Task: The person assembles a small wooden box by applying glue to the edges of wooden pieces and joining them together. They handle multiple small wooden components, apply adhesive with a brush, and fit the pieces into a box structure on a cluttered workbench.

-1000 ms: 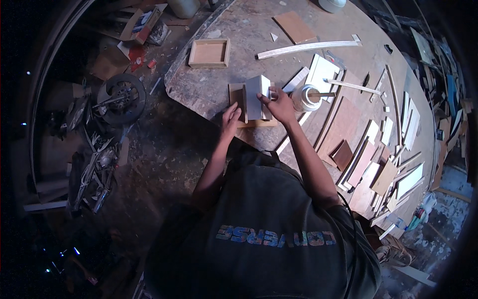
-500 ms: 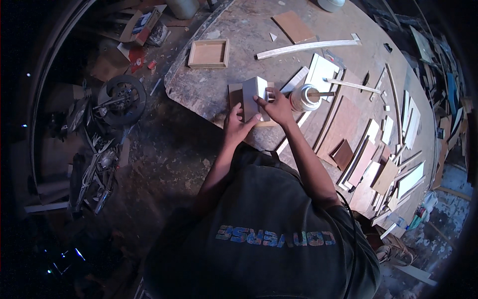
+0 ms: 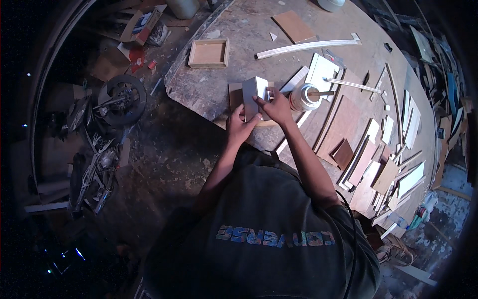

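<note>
At the near edge of the workbench (image 3: pixel 199 94), both my hands grip a small pale wooden piece (image 3: pixel 250 94) with a grey side and a white face. It stands over a brown wooden panel (image 3: pixel 235 94), partly hidden beneath it. My left hand (image 3: pixel 241 124) is closed on its near lower end, thumb against the side. My right hand (image 3: pixel 275 106) pinches its right side, thumb on the grey face. Just right of that hand is an open white jar (image 3: pixel 303 101) with a stick or brush handle (image 3: pixel 322 93) across its mouth.
A shallow wooden tray frame (image 3: pixel 209 54) lies beyond my left hand. A long pale strip (image 3: pixel 306 47) and a brown board (image 3: pixel 294 26) lie at the back. Several cut boards (image 3: pixel 343 124) cover the right side. Metal parts and a wheel (image 3: pixel 121 102) are on the floor at left.
My left hand has shifted slightly to the right and its fingers have drawn in closer against the wooden piece. My right hand stays almost still.
</note>
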Demonstrator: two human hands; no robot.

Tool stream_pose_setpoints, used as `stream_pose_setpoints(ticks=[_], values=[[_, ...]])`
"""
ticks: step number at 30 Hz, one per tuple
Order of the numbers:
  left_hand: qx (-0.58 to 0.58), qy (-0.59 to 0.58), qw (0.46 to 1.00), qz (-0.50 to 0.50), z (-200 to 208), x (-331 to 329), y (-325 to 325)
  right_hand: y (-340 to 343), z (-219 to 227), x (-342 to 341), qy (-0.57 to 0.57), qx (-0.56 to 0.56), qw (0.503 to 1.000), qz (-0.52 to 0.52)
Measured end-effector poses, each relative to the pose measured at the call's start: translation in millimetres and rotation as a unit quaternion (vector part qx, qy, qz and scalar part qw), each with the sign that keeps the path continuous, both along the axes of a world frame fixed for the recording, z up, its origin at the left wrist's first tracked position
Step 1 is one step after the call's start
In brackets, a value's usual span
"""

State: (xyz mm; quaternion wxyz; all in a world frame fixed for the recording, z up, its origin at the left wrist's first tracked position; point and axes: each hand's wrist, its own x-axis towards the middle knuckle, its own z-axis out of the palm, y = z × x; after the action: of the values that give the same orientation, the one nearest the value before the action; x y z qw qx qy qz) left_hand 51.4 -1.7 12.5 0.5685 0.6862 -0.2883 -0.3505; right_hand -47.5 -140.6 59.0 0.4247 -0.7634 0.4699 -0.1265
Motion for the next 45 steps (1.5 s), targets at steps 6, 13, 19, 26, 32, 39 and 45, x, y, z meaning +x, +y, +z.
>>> stream_pose_setpoints(ticks=[6, 13, 19, 26, 32, 39, 45], values=[[0.022, -0.062, 0.998, 0.012, 0.9, -1.4, -1.1, 1.3, -5.9, 0.8, -0.008, -0.019, 1.000, -0.009], [0.032, -0.077, 0.996, 0.016, -4.6, -1.6, -0.9, 1.3, -9.2, 1.6, -0.005, -0.016, 1.000, -0.009], [0.044, -0.086, 0.995, 0.006, 0.8, -2.0, -0.8, 0.8, -12.8, 1.2, -0.009, -0.018, 1.000, -0.011], [0.034, -0.104, 0.994, 0.010, -8.9, -2.9, 0.5, 0.5, -14.3, 1.2, -0.004, -0.012, 1.000, -0.008], [0.049, -0.081, 0.995, 0.016, -5.6, -2.5, -0.5, -0.1, -18.5, 1.5, -0.008, -0.016, 1.000, -0.006], [0.045, -0.142, 0.989, -0.002, -22.4, 0.8, 3.4, 1.0, -17.4, 3.2, -0.009, -0.012, 1.000, -0.005], [0.064, -0.159, 0.985, 0.003, -23.8, -0.4, 3.1, -0.3, -26.5, 2.8, -0.024, -0.009, 1.000, -0.010]])
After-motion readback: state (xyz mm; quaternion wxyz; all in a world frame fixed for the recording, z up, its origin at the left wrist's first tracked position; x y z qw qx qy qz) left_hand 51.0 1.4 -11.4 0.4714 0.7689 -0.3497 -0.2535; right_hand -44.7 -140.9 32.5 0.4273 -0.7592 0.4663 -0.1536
